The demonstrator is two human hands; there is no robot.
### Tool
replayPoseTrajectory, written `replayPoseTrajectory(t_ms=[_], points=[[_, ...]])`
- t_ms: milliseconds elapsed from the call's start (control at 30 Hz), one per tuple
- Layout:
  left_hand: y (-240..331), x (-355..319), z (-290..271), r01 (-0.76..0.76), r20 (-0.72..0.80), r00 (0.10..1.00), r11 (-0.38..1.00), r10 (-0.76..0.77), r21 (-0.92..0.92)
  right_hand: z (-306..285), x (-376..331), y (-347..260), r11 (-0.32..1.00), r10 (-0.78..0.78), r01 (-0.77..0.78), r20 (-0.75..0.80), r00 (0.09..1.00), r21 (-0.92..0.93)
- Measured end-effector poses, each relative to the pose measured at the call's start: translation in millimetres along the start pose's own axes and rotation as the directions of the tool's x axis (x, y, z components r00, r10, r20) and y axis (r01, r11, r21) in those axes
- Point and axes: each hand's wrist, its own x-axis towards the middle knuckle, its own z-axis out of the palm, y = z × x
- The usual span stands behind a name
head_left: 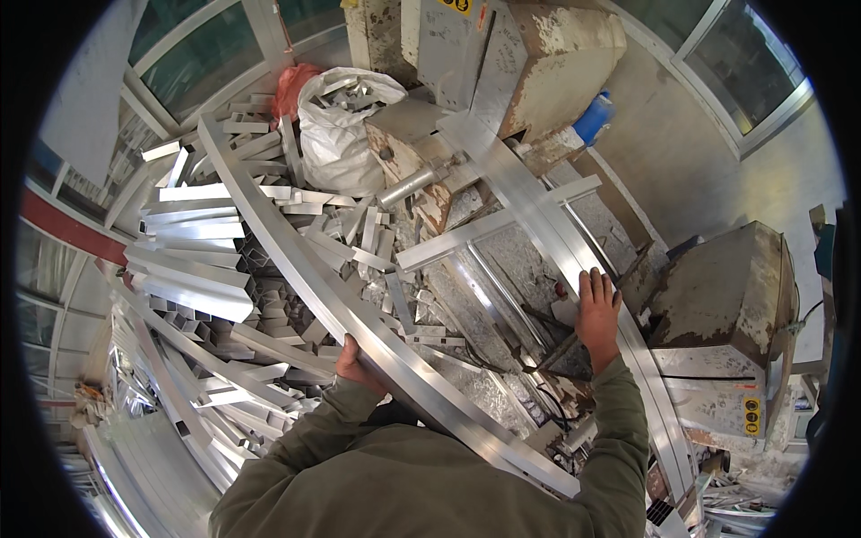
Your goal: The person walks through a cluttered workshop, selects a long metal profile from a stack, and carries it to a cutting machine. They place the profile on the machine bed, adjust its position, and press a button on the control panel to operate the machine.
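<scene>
A long silvery aluminium profile (278,260) runs diagonally in front of my body, from the upper left to the lower right. My left hand (354,364) is closed on its near edge; the thumb shows against the side, and the other fingers are hidden. Farther right, a second long aluminium profile (529,211) lies across the machine, roughly parallel to the first. On its upper face rests my right hand (598,314), fingers stretched out and pointing away from me. Between the two profiles a crosswise metal bar (489,235) passes over the machine bed, which is littered with metal chips.
Cut aluminium offcuts (193,233) are heaped on the left. Behind them stands a white sack (336,143) of scraps, beside a red bag (291,90). Worn machine housings stand at the back (538,67) and right (726,287). A blue container (594,117) is near the wall.
</scene>
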Motion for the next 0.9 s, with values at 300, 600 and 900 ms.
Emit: replayPoseTrajectory(t_ms=[300, 600, 900], points=[[1.2, 3.0, -3.9, -0.046, -0.029, 0.998, 0.998, 0.047, 0.039, -2.2, -0.4, 2.1, 1.000, -0.009, 0.008, 0.002, 1.000, 0.029], [1.7, 1.8, -7.8, -0.040, -0.034, 0.999, 0.999, 0.041, 0.034, -5.1, 7.9, 10.5, 0.961, 0.249, -0.251, 0.039, 0.968, 0.118], [3.5, -2.4, -6.7, -0.007, 0.016, 1.000, 1.000, 0.006, 0.029, 14.0, 3.9, 23.8, 0.967, 0.238, -0.235, -0.023, 0.971, 0.096]])
